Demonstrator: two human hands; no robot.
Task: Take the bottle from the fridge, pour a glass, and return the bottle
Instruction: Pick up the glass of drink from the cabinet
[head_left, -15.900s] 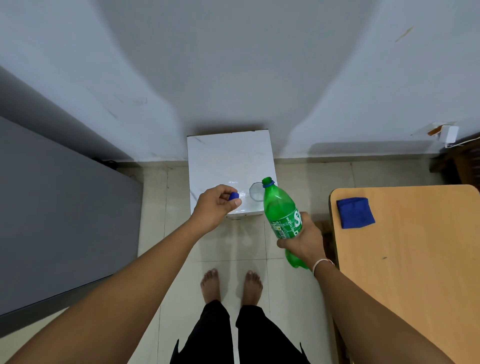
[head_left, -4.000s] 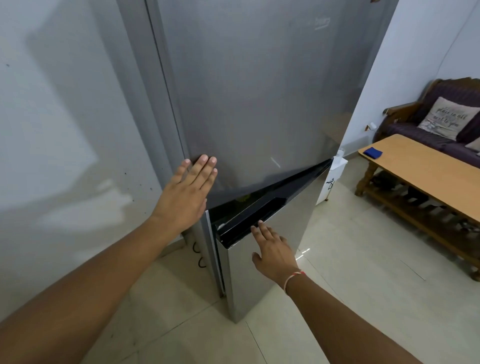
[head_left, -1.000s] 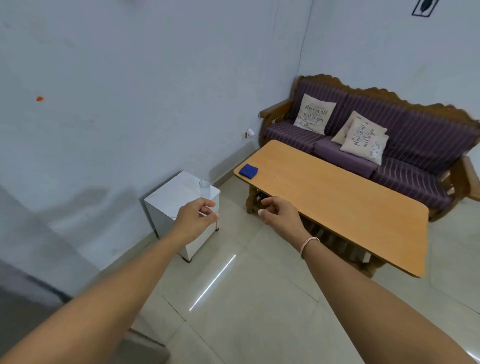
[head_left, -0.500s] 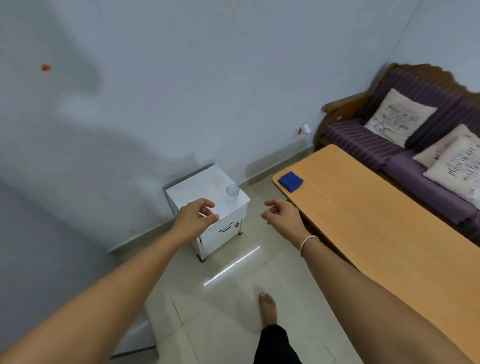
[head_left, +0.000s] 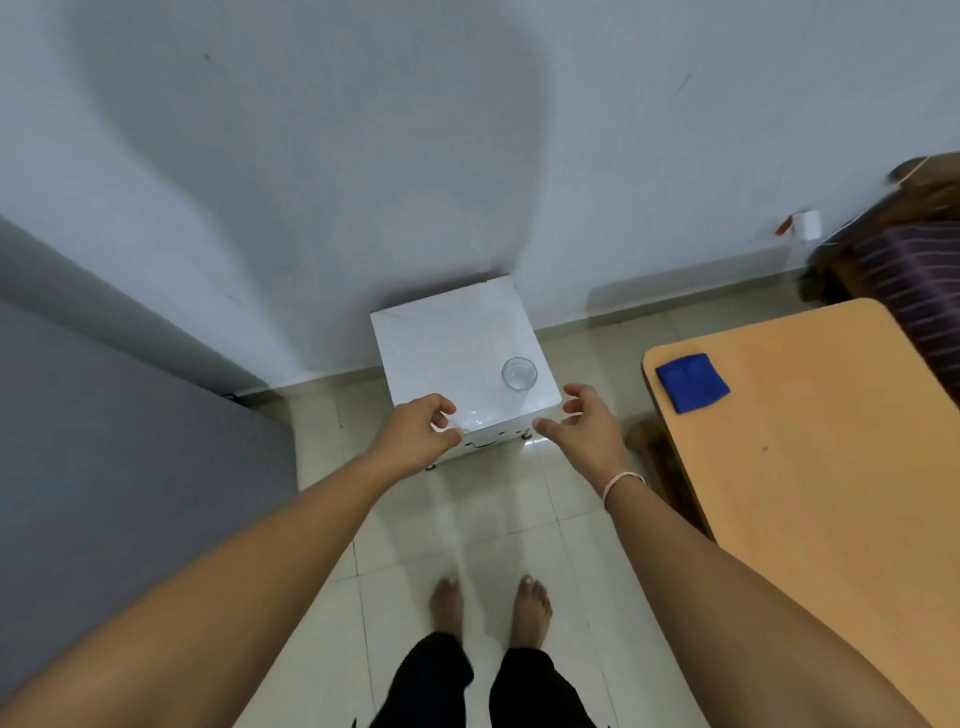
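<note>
A clear glass (head_left: 519, 373) stands on the right front part of a small white cabinet (head_left: 452, 353) against the wall. My left hand (head_left: 415, 434) hovers at the cabinet's front left corner, fingers loosely curled, holding nothing. To the right of the front edge is my right hand (head_left: 584, 423), empty, its fingers spread just below and right of the glass. The grey fridge side (head_left: 119, 467) fills the left. No bottle is in view.
A wooden table (head_left: 810, 467) stands at the right with a blue cloth (head_left: 692, 383) near its far left corner. A purple striped sofa (head_left: 904, 270) is at the far right. My bare feet (head_left: 491, 605) stand on the tiled floor in front of the cabinet.
I have turned from the fridge and stepped up to the white cabinet, which now lies straight ahead. Both empty hands have come close to its front edge.
</note>
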